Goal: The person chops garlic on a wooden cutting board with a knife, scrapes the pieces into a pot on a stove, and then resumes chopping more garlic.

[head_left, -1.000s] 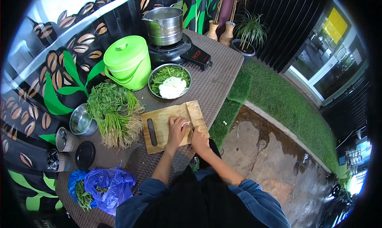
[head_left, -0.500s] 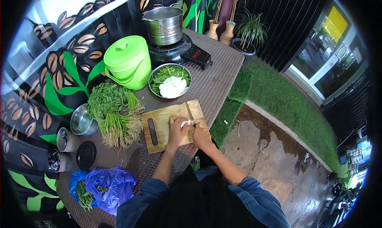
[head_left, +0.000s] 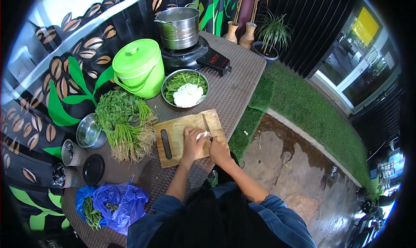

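Note:
A wooden cutting board (head_left: 176, 127) with a dark handle slot lies in front of me. My left hand (head_left: 193, 143) is on it, fingers curled over a small white piece of food (head_left: 200, 136) whose kind I cannot make out. My right hand (head_left: 219, 150) grips a knife (head_left: 206, 123), its blade pointing away from me, close beside the white piece. Just beyond the board stands a metal bowl (head_left: 207, 92) of cut green leaves (head_left: 180, 80) with a white chopped heap (head_left: 188, 95) on top.
Left of the board lies a large bunch of rooted greens (head_left: 123, 122) beside a steel bowl (head_left: 91, 133). A lidded green bucket (head_left: 138, 68) and a pot (head_left: 178, 31) on a stove (head_left: 186, 59) stand behind. Blue plastic bags (head_left: 123, 204) hold greens at the near left.
My right hand and the knife have shifted very slightly to the left. My left hand stays over the white piece.

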Tool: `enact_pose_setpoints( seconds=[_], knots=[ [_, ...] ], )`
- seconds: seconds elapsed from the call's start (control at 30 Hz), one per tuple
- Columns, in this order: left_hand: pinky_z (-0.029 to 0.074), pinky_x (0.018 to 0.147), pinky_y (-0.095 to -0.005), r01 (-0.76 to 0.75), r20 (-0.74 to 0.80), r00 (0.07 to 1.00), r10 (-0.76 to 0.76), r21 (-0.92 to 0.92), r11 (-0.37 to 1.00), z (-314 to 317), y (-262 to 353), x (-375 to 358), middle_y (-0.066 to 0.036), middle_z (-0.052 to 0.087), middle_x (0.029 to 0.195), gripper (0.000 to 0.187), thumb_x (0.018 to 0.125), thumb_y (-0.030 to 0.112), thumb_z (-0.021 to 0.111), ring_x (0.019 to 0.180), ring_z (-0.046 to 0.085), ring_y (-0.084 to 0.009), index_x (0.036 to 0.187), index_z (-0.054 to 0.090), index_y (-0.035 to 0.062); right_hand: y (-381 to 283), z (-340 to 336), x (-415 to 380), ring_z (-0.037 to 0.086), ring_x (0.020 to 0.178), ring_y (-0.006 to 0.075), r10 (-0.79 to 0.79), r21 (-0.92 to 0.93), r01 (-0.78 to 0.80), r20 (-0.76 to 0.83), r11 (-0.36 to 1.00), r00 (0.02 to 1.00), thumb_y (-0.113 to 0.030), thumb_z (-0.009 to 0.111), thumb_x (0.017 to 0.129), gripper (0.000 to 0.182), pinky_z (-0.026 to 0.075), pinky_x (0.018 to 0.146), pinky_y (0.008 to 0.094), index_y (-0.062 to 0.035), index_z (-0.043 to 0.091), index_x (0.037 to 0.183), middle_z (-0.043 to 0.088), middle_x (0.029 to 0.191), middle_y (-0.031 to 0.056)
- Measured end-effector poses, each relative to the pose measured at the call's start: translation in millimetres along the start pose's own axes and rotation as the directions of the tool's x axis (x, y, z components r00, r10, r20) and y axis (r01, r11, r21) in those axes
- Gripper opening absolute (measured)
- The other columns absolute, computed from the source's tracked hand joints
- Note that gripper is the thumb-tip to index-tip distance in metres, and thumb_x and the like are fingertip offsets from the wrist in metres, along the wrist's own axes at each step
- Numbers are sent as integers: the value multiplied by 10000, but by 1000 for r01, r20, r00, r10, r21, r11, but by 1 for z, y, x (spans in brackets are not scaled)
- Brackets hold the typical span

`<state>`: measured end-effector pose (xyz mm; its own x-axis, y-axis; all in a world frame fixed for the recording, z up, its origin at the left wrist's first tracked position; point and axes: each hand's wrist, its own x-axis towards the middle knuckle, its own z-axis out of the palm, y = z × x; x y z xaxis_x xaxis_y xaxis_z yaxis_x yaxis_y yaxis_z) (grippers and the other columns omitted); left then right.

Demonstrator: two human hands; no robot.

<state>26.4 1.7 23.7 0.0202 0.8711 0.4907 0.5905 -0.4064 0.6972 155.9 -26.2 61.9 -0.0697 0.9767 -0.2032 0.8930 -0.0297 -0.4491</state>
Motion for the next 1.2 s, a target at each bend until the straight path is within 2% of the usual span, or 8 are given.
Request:
enact_pose_setpoints(
  seconds=[0.2,0.33,0.5,0.73,0.9,1.03,1.1,1.2],
  knots=[
    [423,833,-385,-28,6,1000,28,-5,1000,0,-3,2,-71,655,948,117,781,59,670,945,503,-289,898,668,66,0,28,3,656,712,422,27,-14,-29,-125,999,992,-283,449,944,334,538,624,485,33,430,1048,638,726,263],
    [426,825,-388,-27,2,1000,27,12,1000,0,-1,1,-76,655,945,113,783,61,672,944,505,-291,895,663,55,5,7,3,655,710,423,-74,-37,70,-94,997,993,-288,444,946,340,535,615,488,41,437,1029,638,726,253],
    [405,838,-381,-33,-19,999,33,-20,999,2,-4,0,-87,658,928,128,773,57,682,941,498,-294,899,666,50,-1,32,-5,654,740,433,72,47,-67,-103,997,992,-297,441,946,346,527,662,506,32,426,1051,640,770,282],
    [427,836,-390,-14,3,1000,14,7,1000,-1,0,1,-91,648,960,108,786,69,673,977,508,-300,892,656,51,-4,2,-3,651,732,439,-20,26,21,-53,999,998,-299,426,952,324,525,662,512,19,419,1018,641,741,264],
    [428,847,-390,-28,11,1000,28,6,1000,1,-5,1,-90,647,962,113,787,73,673,983,508,-305,898,662,55,-8,28,-4,671,748,388,69,16,-68,-107,998,992,-314,446,929,345,544,645,475,17,434,1026,646,761,265],
    [440,840,-387,-18,13,1000,17,15,1000,-1,-4,1,-88,652,967,129,781,65,674,975,522,-292,909,677,54,-7,10,3,656,770,421,63,24,-61,-48,998,997,-284,433,946,332,527,688,496,32,421,1046,640,778,272],
    [446,834,-384,-9,2,1000,9,11,1000,0,-5,-1,-87,654,969,138,774,57,674,970,528,-286,912,686,53,-4,0,1,662,715,406,-46,-96,39,-78,995,996,-276,433,944,319,539,628,469,28,429,1041,646,739,247],
    [456,823,-379,7,-37,999,-9,-45,999,4,-10,-2,-83,658,974,170,748,39,674,956,538,-275,914,705,51,-6,11,-12,668,672,382,-18,-43,12,-136,999,991,-270,451,934,313,541,603,462,27,444,1035,653,709,214]
  ],
)
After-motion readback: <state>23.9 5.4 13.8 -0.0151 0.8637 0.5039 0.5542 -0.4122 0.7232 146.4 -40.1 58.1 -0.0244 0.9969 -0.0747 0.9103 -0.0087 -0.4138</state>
